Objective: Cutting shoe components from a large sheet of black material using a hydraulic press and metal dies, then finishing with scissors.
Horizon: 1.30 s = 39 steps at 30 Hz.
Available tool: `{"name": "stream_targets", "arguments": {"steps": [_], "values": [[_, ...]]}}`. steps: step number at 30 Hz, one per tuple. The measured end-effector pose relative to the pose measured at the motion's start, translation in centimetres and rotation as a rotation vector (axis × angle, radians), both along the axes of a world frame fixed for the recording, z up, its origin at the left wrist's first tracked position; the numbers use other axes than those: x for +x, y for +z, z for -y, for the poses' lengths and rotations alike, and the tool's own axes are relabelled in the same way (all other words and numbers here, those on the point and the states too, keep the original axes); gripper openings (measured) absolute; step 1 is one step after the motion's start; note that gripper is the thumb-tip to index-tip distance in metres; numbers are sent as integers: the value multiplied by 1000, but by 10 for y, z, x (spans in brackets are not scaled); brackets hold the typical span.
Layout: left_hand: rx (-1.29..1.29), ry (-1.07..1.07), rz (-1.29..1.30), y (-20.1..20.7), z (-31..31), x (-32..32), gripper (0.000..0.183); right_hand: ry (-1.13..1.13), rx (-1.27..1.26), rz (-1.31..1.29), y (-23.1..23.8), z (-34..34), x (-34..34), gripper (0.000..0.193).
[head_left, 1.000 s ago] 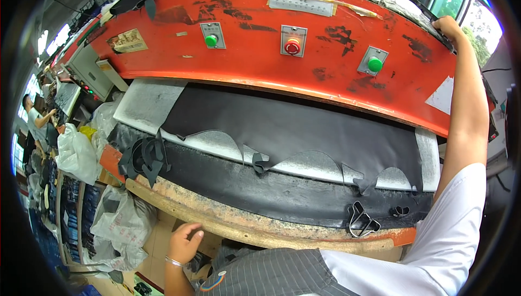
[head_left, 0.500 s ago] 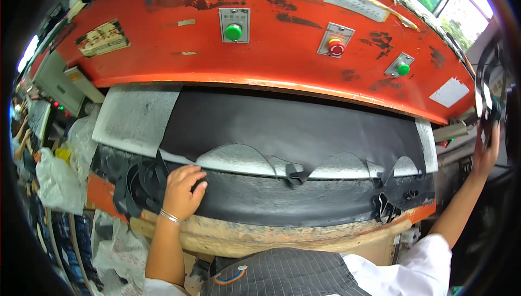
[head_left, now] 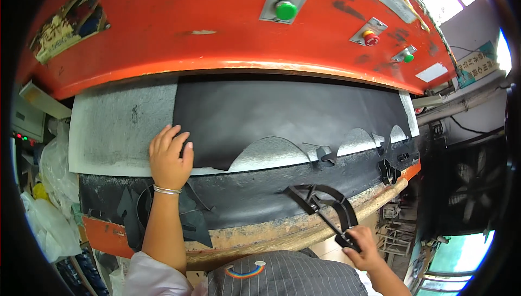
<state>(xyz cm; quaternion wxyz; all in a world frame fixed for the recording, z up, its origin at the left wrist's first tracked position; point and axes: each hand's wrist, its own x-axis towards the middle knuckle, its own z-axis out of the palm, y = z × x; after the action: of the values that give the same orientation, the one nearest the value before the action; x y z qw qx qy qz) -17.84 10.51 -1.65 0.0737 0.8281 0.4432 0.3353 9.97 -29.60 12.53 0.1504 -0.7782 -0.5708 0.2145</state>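
Press [head_left: 163, 41]: org-red, far side, spans scene L to R.
Dark sheet [head_left: 293, 111]: on wht board [head_left: 119, 128], ctr to R; long axis L–R, curved cutouts along near edge.
Plastic bags [head_left: 46, 231]: translucent wht, far L edge; contents can't tell; yellow item [head_left: 39, 190] amid them.
Frame tool [head_left: 328, 222]: blk, curved w/ straight bar, near side, R of ctr, over blk ledge [head_left: 260, 198]; long axis diag., near R to far L, free end pts far L.
L hand [head_left: 171, 160]: released, fingers spread, at sheet's L edge; contact can't tell.
R hand [head_left: 369, 250]: grasping tool's near end.
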Motion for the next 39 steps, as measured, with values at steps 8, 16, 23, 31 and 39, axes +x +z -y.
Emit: {"name": "stream_targets", "arguments": {"steps": [8,16,23,31,39], "values": [[-321,-379,-94,23,11,-1,56,75,-92,87,-11,-68,5,42],[-198,-218,39,0,18,19,42,186,-497,287,-37,-158,35,39],[-289,-244,4,8,26,16,44,316,-643,253,-79,-157,51,28],[-584,-606,-148,38,35,-8,38,250,-495,129,-23,-174,59,24],[-446,-257,120,10,22,-30,29,-96,-197,-248,-20,-222,36,20]]}}
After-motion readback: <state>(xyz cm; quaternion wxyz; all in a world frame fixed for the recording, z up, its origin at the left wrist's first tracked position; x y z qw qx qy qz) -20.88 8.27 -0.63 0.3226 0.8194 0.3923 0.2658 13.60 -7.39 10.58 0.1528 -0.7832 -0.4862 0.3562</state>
